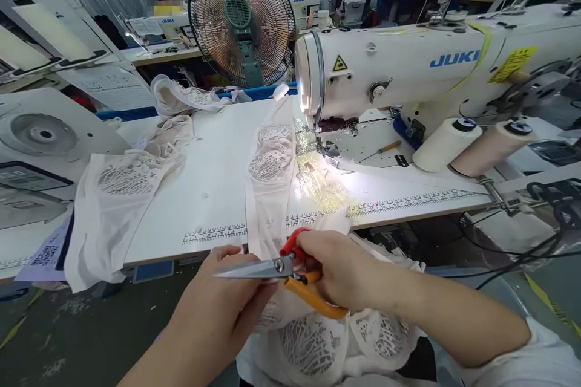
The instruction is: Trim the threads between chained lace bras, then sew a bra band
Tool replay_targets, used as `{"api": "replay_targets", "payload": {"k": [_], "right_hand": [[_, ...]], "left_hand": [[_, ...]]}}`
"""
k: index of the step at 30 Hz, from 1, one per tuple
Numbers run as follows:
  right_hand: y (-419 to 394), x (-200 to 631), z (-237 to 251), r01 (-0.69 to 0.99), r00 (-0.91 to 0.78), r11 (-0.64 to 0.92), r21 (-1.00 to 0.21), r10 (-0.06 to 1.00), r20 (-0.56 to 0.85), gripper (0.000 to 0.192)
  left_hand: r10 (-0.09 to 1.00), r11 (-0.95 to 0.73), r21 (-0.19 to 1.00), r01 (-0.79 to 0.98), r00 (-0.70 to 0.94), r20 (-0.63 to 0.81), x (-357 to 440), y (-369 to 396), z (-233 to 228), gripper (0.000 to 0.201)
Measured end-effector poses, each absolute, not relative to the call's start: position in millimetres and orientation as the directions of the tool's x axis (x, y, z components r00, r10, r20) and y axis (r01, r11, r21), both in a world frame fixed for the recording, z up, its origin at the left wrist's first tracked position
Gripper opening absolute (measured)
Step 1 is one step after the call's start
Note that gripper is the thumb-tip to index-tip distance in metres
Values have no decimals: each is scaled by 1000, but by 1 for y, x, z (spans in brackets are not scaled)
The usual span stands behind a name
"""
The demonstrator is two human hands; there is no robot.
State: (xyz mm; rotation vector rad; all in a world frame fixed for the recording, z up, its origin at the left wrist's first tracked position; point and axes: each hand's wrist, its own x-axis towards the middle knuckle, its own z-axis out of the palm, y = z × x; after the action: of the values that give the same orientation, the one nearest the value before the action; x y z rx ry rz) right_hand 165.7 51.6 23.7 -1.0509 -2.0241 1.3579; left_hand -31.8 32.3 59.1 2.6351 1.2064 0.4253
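Observation:
My right hand (338,266) is closed round the handles of a pair of scissors (258,269), one handle red and the other orange. The blades point left, look closed, and lie across the fingers of my left hand (222,299). That hand pinches a white lace bra (272,160) at the table's front edge; the pinched part is partly hidden by fingers and scissors. The bra's far part lies flat on the white table (218,169). Below my hands, more white lace bras (313,341) rest on my lap.
A sewing machine (385,69) with a lit needle area stands at the right, beside thread cones (447,144) and an awl (388,147). More bra pieces (120,193) lie at the left. A fan (242,18) stands behind the table, with people working farther back.

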Motion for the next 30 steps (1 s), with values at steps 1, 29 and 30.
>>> {"api": "replay_targets", "payload": {"k": [1, 29, 30], "right_hand": [[52, 166, 22, 297, -570, 161, -941, 820, -40, 22], [24, 204, 17, 393, -425, 32, -919, 893, -150, 29], [27, 206, 23, 390, -408, 78, -917, 908, -97, 26]], "left_hand": [[766, -639, 289, 712, 621, 165, -36, 32, 59, 15], [855, -462, 800, 383, -47, 517, -10, 26, 43, 29], [854, -485, 794, 366, 1, 520, -5, 27, 44, 32]]}}
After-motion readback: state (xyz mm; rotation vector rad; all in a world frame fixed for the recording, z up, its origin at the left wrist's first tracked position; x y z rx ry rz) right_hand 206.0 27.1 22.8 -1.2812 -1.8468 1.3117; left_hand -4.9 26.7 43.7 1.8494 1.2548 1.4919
